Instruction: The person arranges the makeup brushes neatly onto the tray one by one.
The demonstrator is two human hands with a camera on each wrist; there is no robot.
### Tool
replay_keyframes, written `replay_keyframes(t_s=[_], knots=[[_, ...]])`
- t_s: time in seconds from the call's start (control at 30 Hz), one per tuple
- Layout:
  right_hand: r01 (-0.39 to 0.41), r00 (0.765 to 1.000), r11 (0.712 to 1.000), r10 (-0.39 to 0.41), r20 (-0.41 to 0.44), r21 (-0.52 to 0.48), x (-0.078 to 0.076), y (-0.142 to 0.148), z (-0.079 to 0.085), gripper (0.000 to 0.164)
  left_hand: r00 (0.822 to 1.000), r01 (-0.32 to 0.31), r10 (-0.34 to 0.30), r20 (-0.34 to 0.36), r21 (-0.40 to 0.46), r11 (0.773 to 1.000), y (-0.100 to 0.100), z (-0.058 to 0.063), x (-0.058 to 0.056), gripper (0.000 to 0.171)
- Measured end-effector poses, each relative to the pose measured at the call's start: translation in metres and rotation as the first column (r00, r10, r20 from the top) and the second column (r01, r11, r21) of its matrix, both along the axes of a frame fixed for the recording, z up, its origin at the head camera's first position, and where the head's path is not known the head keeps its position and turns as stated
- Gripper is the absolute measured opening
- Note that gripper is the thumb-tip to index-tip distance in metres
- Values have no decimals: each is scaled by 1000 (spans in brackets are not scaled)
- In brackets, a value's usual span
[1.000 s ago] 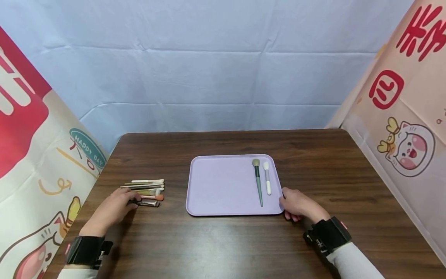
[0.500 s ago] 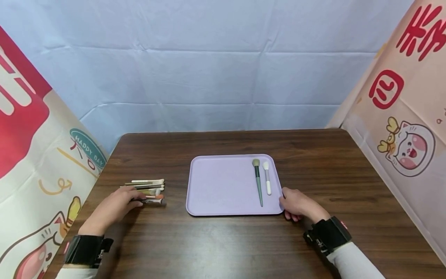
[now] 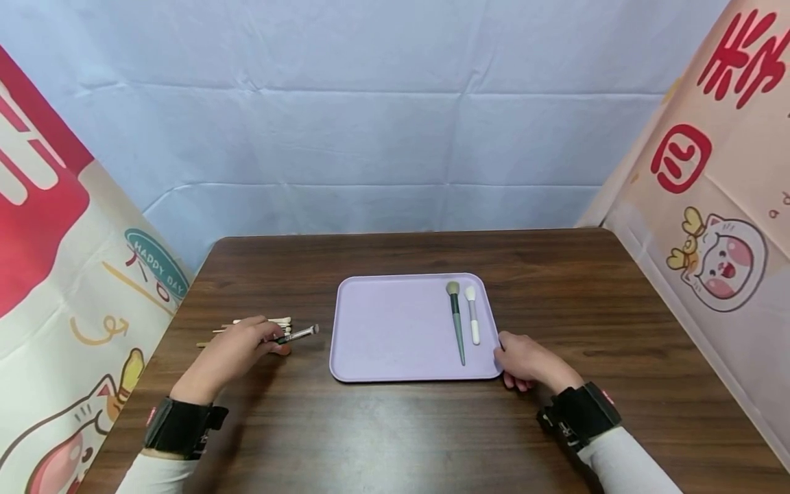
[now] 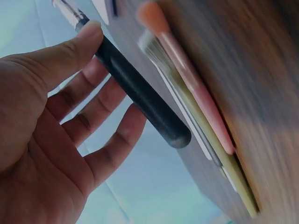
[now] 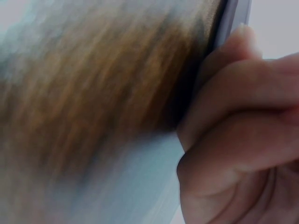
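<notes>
My left hand (image 3: 239, 346) pinches a makeup brush (image 3: 302, 333) between thumb and fingers, lifted above the table. In the left wrist view this makeup brush (image 4: 140, 93) shows a thick black handle and a silvery ferrule. Below it lie a pink-handled brush (image 4: 198, 93) with orange bristles and an olive-handled brush (image 4: 201, 107) with pale bristles. My right hand (image 3: 533, 361) grips the right edge of a lilac tray (image 3: 389, 329), near its front corner. On the tray's right side lie a green brush (image 3: 457, 319) and a shorter white brush (image 3: 473, 319).
Several thin brushes (image 3: 280, 321) lie on the left of the brown wooden table (image 3: 395, 432), partly hidden by my left hand. A pale blue cloth (image 3: 370, 137) hangs behind the table, and printed cloths flank both sides.
My left hand has picked up the black-handled makeup brush from the front of the left group and moved it up and right, toward the tray. The right hand and tray have stayed put.
</notes>
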State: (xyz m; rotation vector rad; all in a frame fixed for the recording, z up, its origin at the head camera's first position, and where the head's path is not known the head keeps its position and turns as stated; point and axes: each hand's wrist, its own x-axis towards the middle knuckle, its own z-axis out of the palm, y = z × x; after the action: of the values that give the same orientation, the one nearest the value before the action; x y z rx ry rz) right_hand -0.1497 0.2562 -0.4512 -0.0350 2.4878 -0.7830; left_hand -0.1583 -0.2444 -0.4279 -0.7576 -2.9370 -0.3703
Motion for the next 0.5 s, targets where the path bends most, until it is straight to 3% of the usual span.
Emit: replay_keyframes(t_s=[0.2,0.5], knots=[[-5,1000,1000,5,0,0,-1,0,0,13,998,-9,7,60,32,999,16,4,-5,14],[1,1000,1000,-1,4,2,0,-1,0,13,1000,-15,15,16,-2,1000,37,5,-11,10]])
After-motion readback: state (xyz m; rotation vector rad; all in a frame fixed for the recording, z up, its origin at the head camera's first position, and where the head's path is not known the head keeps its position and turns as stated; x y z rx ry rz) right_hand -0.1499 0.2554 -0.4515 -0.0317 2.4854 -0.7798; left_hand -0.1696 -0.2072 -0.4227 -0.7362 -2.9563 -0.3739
